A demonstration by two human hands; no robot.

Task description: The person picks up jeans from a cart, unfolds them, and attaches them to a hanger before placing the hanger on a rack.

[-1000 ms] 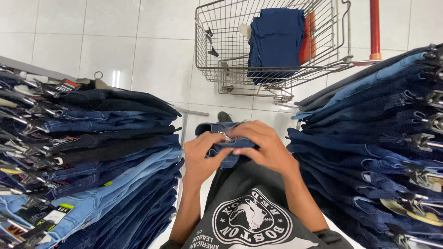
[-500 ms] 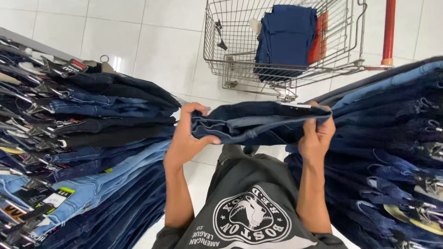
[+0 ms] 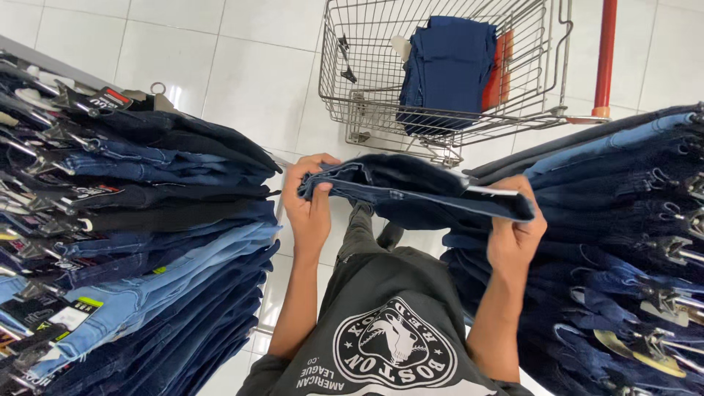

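Observation:
Both my hands hold a folded pair of dark blue jeans [image 3: 411, 192] stretched flat in front of my chest. My left hand [image 3: 308, 209] grips its left end, fingers curled over the top edge. My right hand [image 3: 517, 235] grips the right end, next to the hanging jeans on the right. A dark grey T-shirt with a round white print [image 3: 392, 345] fills the lower middle of the view.
Rows of jeans on clip hangers hang on the left rack [image 3: 132, 220] and the right rack [image 3: 623, 235], leaving a narrow aisle. A wire shopping trolley [image 3: 367, 81] with folded dark blue jeans [image 3: 447, 70] stands on the white tiled floor [image 3: 220, 59] ahead.
My hands have spread apart, drawing the jeans out from a bunched bundle into a wide flat fold. The view has shifted slightly towards the trolley.

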